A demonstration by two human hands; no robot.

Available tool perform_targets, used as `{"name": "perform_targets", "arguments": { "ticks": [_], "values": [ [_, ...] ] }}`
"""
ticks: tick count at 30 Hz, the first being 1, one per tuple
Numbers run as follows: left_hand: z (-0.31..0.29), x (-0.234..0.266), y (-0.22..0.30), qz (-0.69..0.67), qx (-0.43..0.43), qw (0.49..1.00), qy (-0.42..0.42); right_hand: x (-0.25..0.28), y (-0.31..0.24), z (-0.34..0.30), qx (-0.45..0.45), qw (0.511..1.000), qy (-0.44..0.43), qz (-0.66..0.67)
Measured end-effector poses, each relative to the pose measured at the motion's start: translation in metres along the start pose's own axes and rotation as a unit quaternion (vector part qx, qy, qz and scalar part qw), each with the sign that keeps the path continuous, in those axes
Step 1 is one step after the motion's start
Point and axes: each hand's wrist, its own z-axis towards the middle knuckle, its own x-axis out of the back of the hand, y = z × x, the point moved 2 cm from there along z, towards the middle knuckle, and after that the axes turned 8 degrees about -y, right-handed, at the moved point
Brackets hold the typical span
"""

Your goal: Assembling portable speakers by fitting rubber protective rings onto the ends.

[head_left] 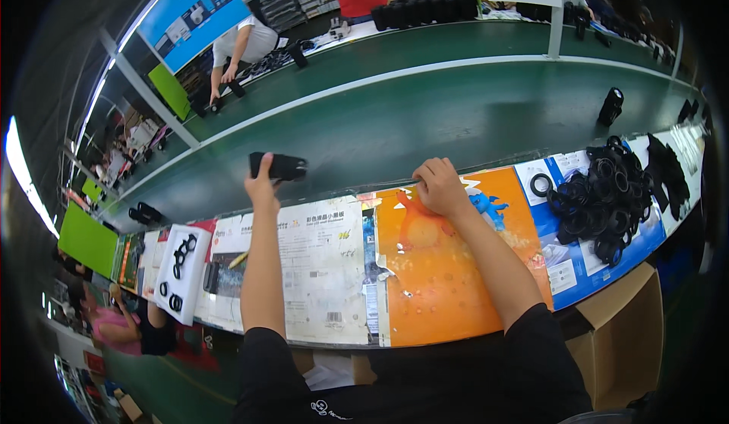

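My left hand (262,186) grips a black elongated housing (287,167), holding it on its side above the near edge of the green conveyor belt (364,139). The thumb shows on top of the housing, and its right end looks notched. Farther right, my right hand (442,187) has its fingers curled down at the bench edge, by the top of an orange printed sheet (418,272). Anything inside those fingers is hidden. To the right of that hand, a single black ring (541,185) lies beside a heap of black rings (604,196).
Left on the bench are a white foam tray (168,287) with black parts and a yellow pen (239,259). Black housings (610,107) stand on the belt at right. An open cardboard box (626,333) sits below the bench. Co-workers (247,40) work across the belt.
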Motion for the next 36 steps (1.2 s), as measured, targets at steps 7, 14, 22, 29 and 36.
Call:
{"name": "perform_targets", "arguments": {
  "ticks": [7, 14, 22, 29, 36],
  "values": [
    [-0.159, -0.096, 0.01, -0.106, 0.075, 0.984, -0.119, 0.024, -0.027, -0.017, -0.094, 0.98, -0.056, 0.167],
    [-0.231, -0.168, -0.013, -0.158, 0.174, 0.963, -0.136, 0.055, -0.074, -0.056, -0.22, 0.822, -0.138, 0.506],
    [-0.257, -0.178, -0.042, -0.248, 0.168, 0.916, -0.267, 0.078, -0.05, -0.071, -0.392, 0.655, -0.037, 0.644],
    [-0.264, -0.188, -0.044, -0.276, 0.106, 0.902, -0.316, 0.079, -0.05, -0.078, -0.439, 0.443, -0.094, 0.776],
    [-0.263, -0.178, -0.05, -0.314, 0.077, 0.894, -0.311, 0.066, -0.068, -0.08, -0.386, 0.61, -0.148, 0.676]
  ]
}}
